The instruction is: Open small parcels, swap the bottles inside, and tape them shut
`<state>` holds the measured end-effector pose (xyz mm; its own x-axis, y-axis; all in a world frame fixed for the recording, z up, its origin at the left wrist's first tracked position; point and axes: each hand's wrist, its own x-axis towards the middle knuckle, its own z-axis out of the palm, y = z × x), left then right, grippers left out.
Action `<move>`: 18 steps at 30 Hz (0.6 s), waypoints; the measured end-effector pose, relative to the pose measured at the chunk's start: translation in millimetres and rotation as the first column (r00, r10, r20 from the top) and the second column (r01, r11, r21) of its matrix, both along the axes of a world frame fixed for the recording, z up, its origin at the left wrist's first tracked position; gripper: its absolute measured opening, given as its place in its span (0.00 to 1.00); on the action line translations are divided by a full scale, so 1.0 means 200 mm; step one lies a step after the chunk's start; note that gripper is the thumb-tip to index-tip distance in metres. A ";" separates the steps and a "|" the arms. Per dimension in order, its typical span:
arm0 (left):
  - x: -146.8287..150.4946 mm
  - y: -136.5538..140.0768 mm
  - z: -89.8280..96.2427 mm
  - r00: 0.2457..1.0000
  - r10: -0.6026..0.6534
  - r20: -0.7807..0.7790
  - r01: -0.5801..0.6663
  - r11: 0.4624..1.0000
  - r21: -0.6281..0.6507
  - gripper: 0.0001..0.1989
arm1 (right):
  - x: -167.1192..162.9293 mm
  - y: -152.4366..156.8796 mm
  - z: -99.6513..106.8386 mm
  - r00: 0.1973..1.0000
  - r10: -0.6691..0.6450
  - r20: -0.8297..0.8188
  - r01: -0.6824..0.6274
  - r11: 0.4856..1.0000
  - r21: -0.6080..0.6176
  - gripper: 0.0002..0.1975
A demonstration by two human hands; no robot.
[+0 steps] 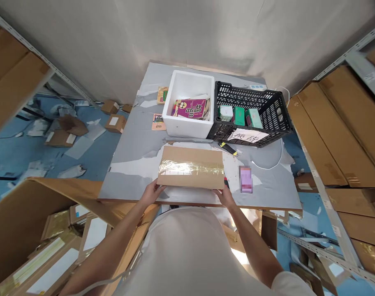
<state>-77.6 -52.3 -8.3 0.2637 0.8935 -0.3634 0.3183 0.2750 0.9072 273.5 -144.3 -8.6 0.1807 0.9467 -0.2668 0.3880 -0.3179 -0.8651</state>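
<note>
We stand at a wide grey-topped table (128, 139), its covering worn into pale patches, before a plain grey wall (187, 33). Our left hand (151, 193) is bent around the near left corner of a long brown cardboard box (190, 156), and our right hand (225, 196) around the near right corner; the fingers are slightly parted with the box between them, some tips hidden underneath. The box lies near the table's front edge. Its top is closed and a glossy yellowish tape band runs along it, so we judge that face sealed; whether the hidden underside is taped, we cannot tell.

Just beyond sits a yellow-and-black cutter (228, 149). Behind it, an open white foam box (187, 127) holds a purple printed packet (190, 109) among papers, and a black perforated plastic crate (274, 115) beside it holds small green and white cartons (238, 116). At lower left, a big open brown carton (17, 218) contains several taped, white-labelled parcels (52, 250).
</note>
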 end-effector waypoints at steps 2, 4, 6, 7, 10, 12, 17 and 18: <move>0.02 0.03 0.04 0.999 0.037 0.000 -0.037 0.998 0.047 0.34 | 0.01 0.02 0.02 1.000 0.004 -0.010 -0.004 1.000 -0.008 0.20; 0.03 0.07 0.10 0.996 0.067 -0.062 -0.059 0.991 0.120 0.33 | 0.04 0.06 0.08 0.999 0.004 0.046 -0.004 1.000 -0.003 0.20; 0.04 0.12 0.17 0.979 0.088 -0.182 -0.053 0.981 0.186 0.30 | 0.06 0.13 0.17 0.987 0.015 0.160 -0.014 1.000 -0.005 0.21; 0.05 0.16 0.20 0.965 0.091 -0.246 -0.039 0.978 0.207 0.29 | 0.07 0.16 0.21 0.976 0.025 0.214 -0.022 1.000 -0.016 0.23; 0.09 0.27 0.27 0.913 0.093 -0.396 -0.009 0.978 0.210 0.28 | 0.08 0.27 0.32 0.938 0.036 0.343 -0.011 0.997 -0.076 0.26; 0.12 0.34 0.29 0.874 0.092 -0.477 -0.001 0.982 0.187 0.29 | 0.07 0.33 0.35 0.912 0.037 0.408 0.013 0.993 -0.118 0.28; 0.16 0.45 0.26 0.796 0.042 -0.604 0.015 0.996 0.089 0.31 | 0.06 0.41 0.31 0.876 0.135 0.463 -0.009 0.965 -0.264 0.31; 0.16 0.46 0.25 0.789 0.032 -0.613 0.015 0.997 0.071 0.31 | 0.06 0.41 0.30 0.873 0.141 0.467 -0.006 0.961 -0.278 0.32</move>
<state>-45.8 39.9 40.7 -0.0015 0.9234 -0.3839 0.8122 0.2251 0.5382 285.5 -61.4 51.8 0.2820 0.8710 -0.4024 0.7626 -0.4580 -0.4569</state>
